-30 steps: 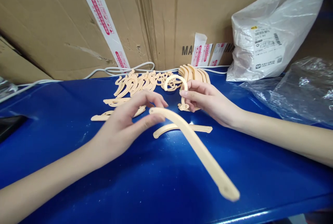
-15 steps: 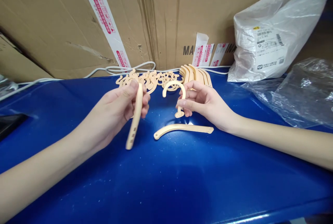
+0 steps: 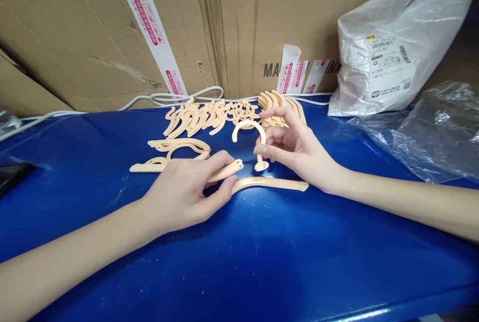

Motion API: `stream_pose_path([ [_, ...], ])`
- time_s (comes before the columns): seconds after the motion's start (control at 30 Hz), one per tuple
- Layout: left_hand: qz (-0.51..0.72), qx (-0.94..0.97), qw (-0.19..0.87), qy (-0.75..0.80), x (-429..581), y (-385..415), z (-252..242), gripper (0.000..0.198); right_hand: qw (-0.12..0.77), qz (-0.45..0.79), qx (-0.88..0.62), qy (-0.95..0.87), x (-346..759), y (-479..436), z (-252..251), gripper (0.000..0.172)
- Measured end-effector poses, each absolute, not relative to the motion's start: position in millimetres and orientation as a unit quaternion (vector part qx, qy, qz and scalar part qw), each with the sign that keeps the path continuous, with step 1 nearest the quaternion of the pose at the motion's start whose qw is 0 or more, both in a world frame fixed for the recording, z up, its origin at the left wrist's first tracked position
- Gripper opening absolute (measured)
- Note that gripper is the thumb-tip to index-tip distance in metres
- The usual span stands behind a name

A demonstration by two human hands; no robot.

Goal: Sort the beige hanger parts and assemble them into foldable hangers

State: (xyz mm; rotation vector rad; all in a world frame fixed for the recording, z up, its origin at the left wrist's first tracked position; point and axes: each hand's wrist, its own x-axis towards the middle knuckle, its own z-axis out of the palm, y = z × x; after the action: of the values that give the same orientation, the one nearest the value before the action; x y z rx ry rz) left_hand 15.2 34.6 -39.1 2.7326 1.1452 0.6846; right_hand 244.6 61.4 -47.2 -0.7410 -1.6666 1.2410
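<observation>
My left hand (image 3: 187, 192) lies low over the blue table (image 3: 239, 262), fingers closed on a beige hanger arm (image 3: 229, 169) whose end sticks out toward the right. Just beyond it, a second beige hanger arm (image 3: 273, 183) lies flat on the table, its left end close to my left fingertips. My right hand (image 3: 295, 150) pinches a beige hook piece (image 3: 254, 140) upright, its base just above the lying arm.
Rows of beige hooks (image 3: 209, 115) and stacked arms (image 3: 282, 105) lie at the back, with loose arms (image 3: 175, 150) at the left. Cardboard boxes (image 3: 187, 27) wall the back; white cables (image 3: 179, 98) run along them. Plastic bags (image 3: 392, 47) sit right.
My left hand has dropped from a raised pose to the table, laying its arm piece nearly flat beside the other arm. My right hand with the hook stayed about where it was.
</observation>
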Motion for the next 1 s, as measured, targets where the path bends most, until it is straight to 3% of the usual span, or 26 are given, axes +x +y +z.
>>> stream_pose_path([
  [0.43, 0.196, 0.908, 0.067, 0.363, 12.8, 35.2, -35.4, 0.021, 0.449, 0.553, -0.311, -0.629, 244.2, 67.4, -48.1, 0.013],
  [1.0, 0.223, 0.924, 0.030, 0.308, 7.2, 38.0, -35.8, 0.014, 0.454, 0.650, -0.303, -0.528, 240.6, 69.2, -45.6, 0.022],
])
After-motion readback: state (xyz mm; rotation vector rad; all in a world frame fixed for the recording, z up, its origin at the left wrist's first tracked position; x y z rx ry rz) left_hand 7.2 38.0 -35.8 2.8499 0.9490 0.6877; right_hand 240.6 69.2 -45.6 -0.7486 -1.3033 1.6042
